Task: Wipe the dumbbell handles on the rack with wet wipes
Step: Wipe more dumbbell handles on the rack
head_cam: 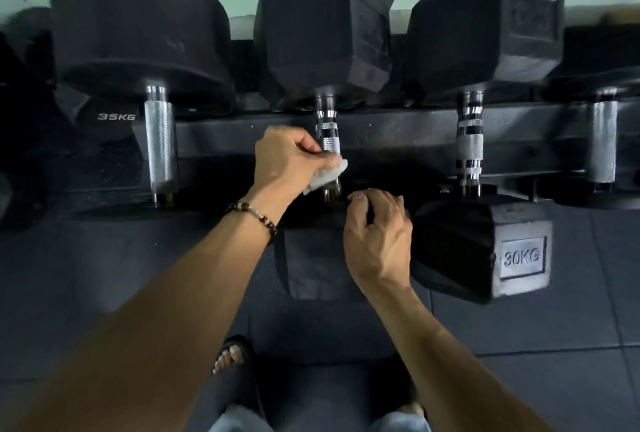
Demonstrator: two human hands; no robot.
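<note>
35KG dumbbell (157, 141) left, 30KG dumbbell (469, 154) right, both on rack (398, 134).

A gym, seemingly: heavy dumbbells (485, 141) (one marked 30KG) on a black rack (391, 135) over rubber floor tiles (519, 327).

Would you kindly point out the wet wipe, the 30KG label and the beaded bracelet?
wet wipe (325, 177), head view, on its white fold below the fingers.
30KG label (522, 256), head view, on the digits.
beaded bracelet (254, 214), head view, on the beads.
</note>
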